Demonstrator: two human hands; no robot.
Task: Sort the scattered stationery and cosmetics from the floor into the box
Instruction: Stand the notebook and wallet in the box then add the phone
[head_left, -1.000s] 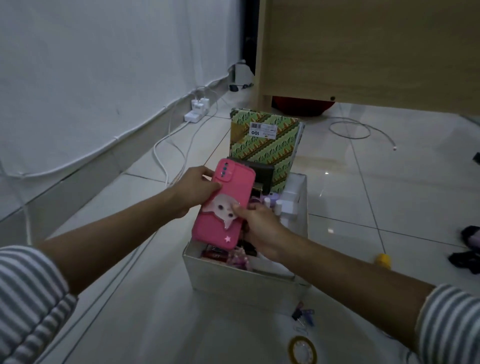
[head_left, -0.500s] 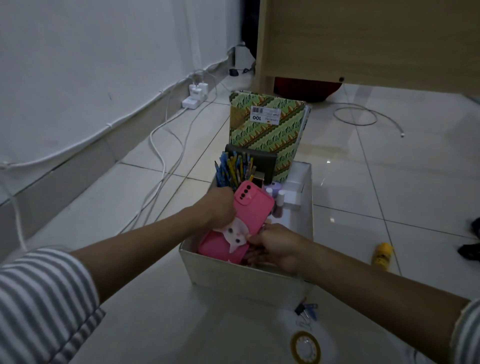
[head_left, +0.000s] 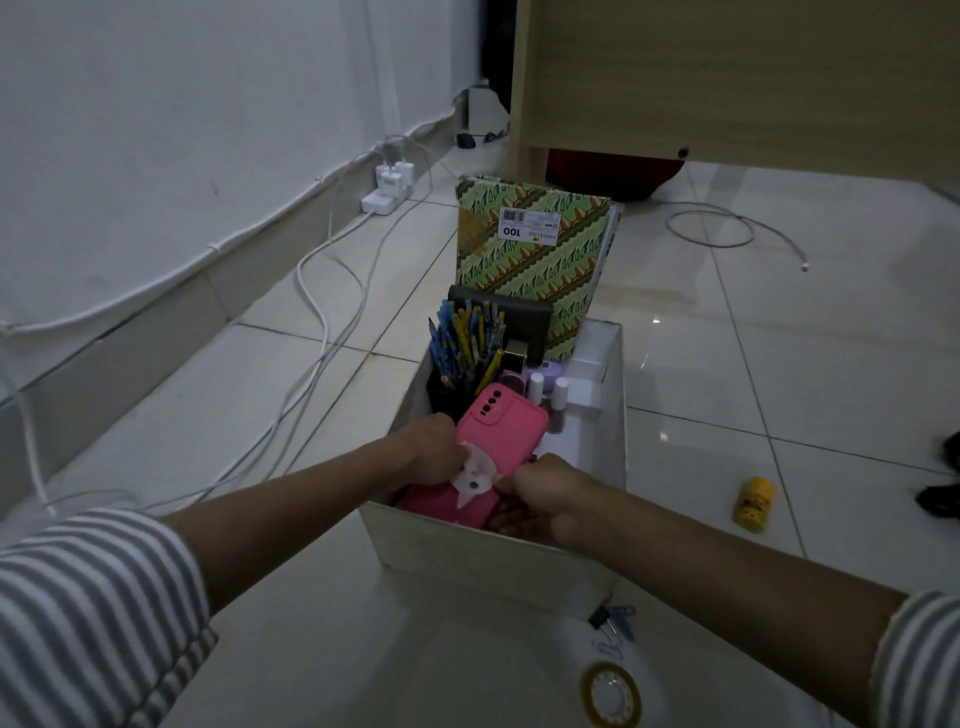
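Note:
A white box (head_left: 467, 551) stands on the tiled floor in front of me. Both hands reach into its near end. My left hand (head_left: 434, 449) grips the left edge of a pink phone case (head_left: 506, 436) with a white cat figure on it. My right hand (head_left: 540, 493) holds its right lower edge. The case lies tilted inside the box. Behind it stand a cup of blue and yellow pencils (head_left: 465, 338), small cosmetic bottles (head_left: 548, 389), a dark wallet (head_left: 519, 319) and a green patterned notebook (head_left: 535, 249).
A yellow bottle (head_left: 753, 505) lies on the floor to the right. Binder clips (head_left: 613, 618) and a tape roll (head_left: 610, 693) lie near my right forearm. White cables (head_left: 317, 291) and a power strip (head_left: 387, 189) run along the left wall. A wooden cabinet (head_left: 727, 78) stands behind.
Both hands have lowered the pink phone case from above the box down into its near end. My view has dropped and moved closer to the box.

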